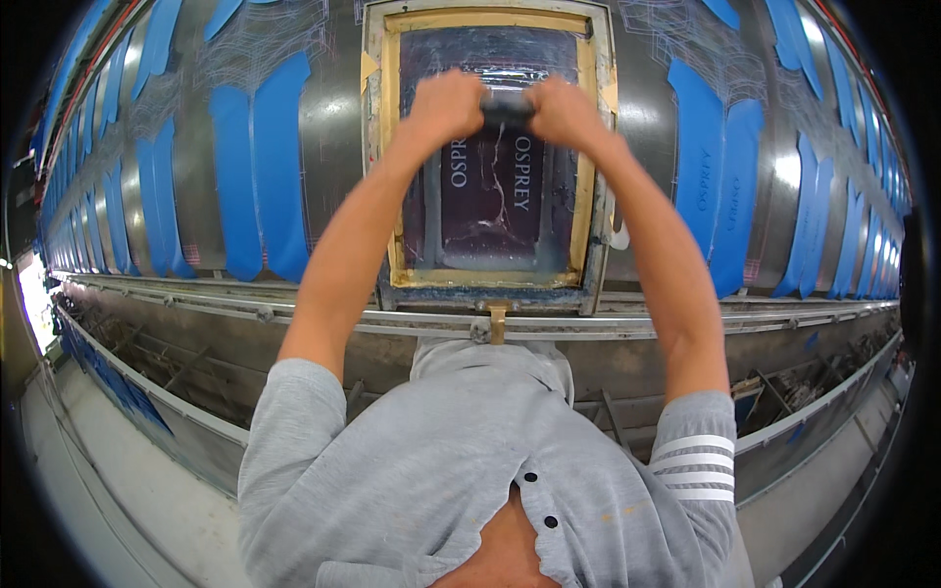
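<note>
Left hand (453, 106): knuckles up, fingers curled tight round the left end of the bar; fingertips hidden.
Right hand (567, 110): same curl at the right end; fingertips also out of sight.
Squeegee (507, 110): dark bar held crosswise between both fists, over the far half of the mesh; blurred, cannot tell whether its edge touches.
Mesh (488, 211): dark purple centre, two columns of pale lettering running lengthwise, whitish crooked streak between them, bluish smears at the margins.
Frame (600, 211): upright rectangle round the mesh, greyish outside, yellow border inside; near end just beside the rail.
Clip (498, 323): brass-coloured, at the rail (627, 326), just below the frame.
Table (328, 147): dark, shiny, curving away both sides.
Blue pieces (698, 167): flat, in pairs left and right of the frame; nearest right pair faintly lettered.
Shirt (441, 461): grey, two dark buttons, white stripes on right sleeve.
</note>
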Demonstrator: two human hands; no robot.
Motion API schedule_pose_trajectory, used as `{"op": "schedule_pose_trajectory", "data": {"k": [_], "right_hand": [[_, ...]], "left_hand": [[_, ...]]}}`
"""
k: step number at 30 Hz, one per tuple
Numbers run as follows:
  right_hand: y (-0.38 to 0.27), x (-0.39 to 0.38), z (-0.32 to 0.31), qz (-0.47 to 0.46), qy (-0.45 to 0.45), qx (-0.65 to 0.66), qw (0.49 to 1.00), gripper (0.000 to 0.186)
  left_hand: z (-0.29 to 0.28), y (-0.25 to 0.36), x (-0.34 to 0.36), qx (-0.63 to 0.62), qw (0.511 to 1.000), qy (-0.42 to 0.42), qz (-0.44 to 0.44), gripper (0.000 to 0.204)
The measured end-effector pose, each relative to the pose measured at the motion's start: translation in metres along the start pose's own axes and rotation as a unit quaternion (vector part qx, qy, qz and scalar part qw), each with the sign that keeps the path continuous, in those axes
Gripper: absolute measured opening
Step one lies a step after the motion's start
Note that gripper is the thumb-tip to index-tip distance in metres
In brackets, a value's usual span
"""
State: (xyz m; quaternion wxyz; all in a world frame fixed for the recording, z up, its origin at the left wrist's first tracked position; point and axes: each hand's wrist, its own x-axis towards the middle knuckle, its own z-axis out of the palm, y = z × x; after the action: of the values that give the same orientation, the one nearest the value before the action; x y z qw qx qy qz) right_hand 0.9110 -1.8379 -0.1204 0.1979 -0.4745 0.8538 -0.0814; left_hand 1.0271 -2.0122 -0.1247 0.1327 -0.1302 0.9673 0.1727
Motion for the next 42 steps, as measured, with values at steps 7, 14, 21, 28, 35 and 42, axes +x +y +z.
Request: {"op": "schedule_pose_trajectory", "data": {"k": [7, 14, 21, 28, 35, 42], "right_hand": [[0.031, 0.039, 0.017, -0.04, 0.042, 0.033, 0.998, 0.016], [-0.058, -0.134, 0.063, -0.07, 0.057, 0.014, 0.996, 0.014], [-0.068, -0.162, 0.079, -0.075, 0.014, 0.045, 0.996, 0.017], [0.003, 0.019, -0.002, 0.005, -0.001, 0.028, 1.0, 0.018], [0.017, 0.036, 0.006, 0.004, 0.024, 0.005, 1.0, 0.015], [-0.05, -0.132, 0.062, -0.038, 0.06, 0.033, 0.997, 0.014]], "left_hand": [[0.002, -0.013, 0.032, -0.005, 0.997, 0.07, 0.027, 0.024], [0.061, 0.036, -0.146, -0.119, 0.992, 0.031, 0.01, 0.037], [0.05, 0.049, -0.17, -0.096, 0.985, -0.132, -0.049, 0.036], [-0.005, -0.016, 0.022, -0.027, 0.999, -0.021, 0.007, 0.04], [-0.009, -0.01, 0.043, -0.02, 1.0, -0.009, 0.01, 0.037], [0.06, 0.035, -0.129, -0.081, 0.995, 0.037, 0.038, 0.039]]}}
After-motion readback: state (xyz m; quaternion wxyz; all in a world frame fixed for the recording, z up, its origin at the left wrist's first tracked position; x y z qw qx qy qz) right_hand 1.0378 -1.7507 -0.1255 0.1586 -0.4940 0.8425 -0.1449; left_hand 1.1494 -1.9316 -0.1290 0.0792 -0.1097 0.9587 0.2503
